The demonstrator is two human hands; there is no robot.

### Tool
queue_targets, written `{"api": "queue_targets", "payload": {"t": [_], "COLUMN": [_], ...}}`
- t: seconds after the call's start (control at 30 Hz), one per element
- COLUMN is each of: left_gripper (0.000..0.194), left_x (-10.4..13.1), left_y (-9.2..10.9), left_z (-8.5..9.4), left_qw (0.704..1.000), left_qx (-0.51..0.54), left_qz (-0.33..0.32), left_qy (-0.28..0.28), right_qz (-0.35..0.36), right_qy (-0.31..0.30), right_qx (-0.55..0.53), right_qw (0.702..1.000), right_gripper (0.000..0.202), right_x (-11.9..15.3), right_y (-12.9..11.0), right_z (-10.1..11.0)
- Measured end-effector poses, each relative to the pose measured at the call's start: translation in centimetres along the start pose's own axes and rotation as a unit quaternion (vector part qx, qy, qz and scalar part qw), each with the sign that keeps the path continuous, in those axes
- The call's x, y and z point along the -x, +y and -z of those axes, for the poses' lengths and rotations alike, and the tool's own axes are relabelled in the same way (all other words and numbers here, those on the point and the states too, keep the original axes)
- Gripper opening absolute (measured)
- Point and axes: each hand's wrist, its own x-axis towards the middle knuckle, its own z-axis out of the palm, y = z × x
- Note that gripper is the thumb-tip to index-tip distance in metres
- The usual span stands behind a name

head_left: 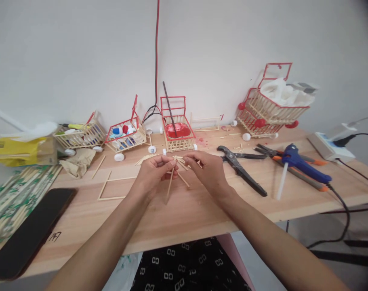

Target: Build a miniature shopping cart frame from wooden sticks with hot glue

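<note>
Between the thumb and fingers of my left hand (156, 171) is a thin wooden stick (170, 184), slanting down toward the table. A second thin stick (183, 179) angles down to the right just beside it; whether it is joined to the first I cannot tell. My right hand (208, 171) is closed in a pinch at the upper ends of the sticks, and what its fingertips hold is too small to make out. Behind both hands lies a pile of short cut sticks (146, 159), partly covered by them. Left of my left hand a stick frame (103, 190) lies flat.
Small stick-built carts (126, 139) stand along the wall, one holding a red paint tray (177, 130). To the right lie black cutters (242, 171), pliers (270, 151) and a blue glue gun (305, 163) beside a power strip (331, 147). A phone (32, 230) and wrapped chopsticks (17, 198) are left.
</note>
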Motion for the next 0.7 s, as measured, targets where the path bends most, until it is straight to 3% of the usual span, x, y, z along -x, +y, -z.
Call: {"api": "queue_targets", "payload": {"t": [0.7], "left_gripper": [0.024], "left_x": [-0.1], "left_y": [-0.17], "left_z": [0.2], "left_qw": [1.0], "left_qx": [-0.009], "left_qz": [0.012], "left_qy": [-0.001], "right_qz": [0.01], "right_qy": [0.008], "right_qx": [-0.001], "right_qw": [1.0], "right_gripper": [0.014], "right_x": [0.2], "right_y": [0.18], "right_z": [-0.26]}}
